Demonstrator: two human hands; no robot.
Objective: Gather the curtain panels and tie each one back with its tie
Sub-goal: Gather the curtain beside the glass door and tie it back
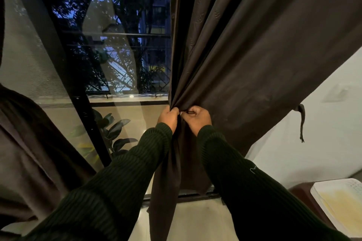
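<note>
A dark brown curtain panel point(254, 45) hangs on the right of the window and is bunched to a narrow neck at mid-height. My left hand point(168, 116) grips the bunched folds from the left. My right hand point(196, 118) pinches the same bunch from the right, touching the left hand. Below the hands the gathered cloth falls straight to the floor. A thin dark tie point(302, 121) dangles from the panel's right edge against the wall, apart from both hands. A second brown panel point(29, 152) hangs at the far left.
The glass window with its black frame point(82, 100) fills the middle; a leafy plant point(115, 133) stands outside behind it. A white wall point(323, 143) is on the right. A brown piece of furniture with a white pad point(340, 201) sits at lower right.
</note>
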